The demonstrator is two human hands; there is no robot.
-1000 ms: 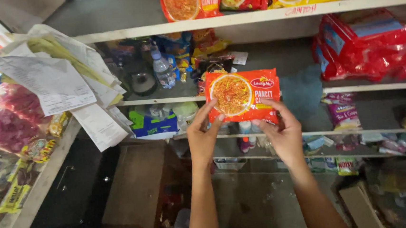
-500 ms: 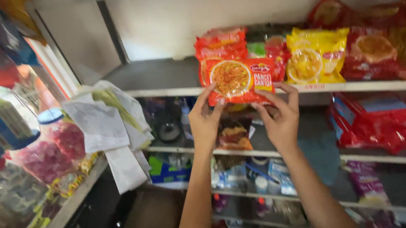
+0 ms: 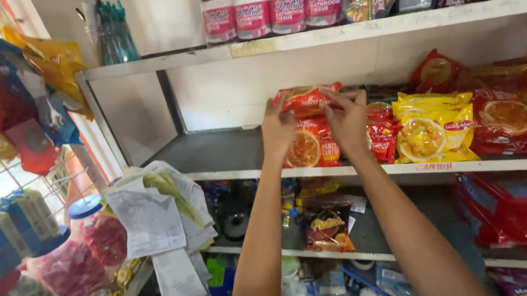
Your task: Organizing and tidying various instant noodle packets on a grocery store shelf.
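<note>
While both arms reach up to the middle shelf (image 3: 364, 172), the scene reads thus:
Left hand: the left hand (image 3: 277, 128) grips the left end of the top orange noodle packet (image 3: 305, 100), fingers closed on it.
Right hand: the right hand (image 3: 349, 120) lies spread over the packet's right end, fingers clamped on its edge.
Noodle packet: it sits on top of a stack of like orange packets (image 3: 310, 145), at the left end of the row.
Neighbours: yellow noodle packets (image 3: 432, 130) stand just beside the stack, to the right.
Upper shelf: pink-labelled tissue rolls (image 3: 269, 8).
Left side: paper slips (image 3: 151, 221) hang beside a blue-lidded jar (image 3: 96, 231).
</note>
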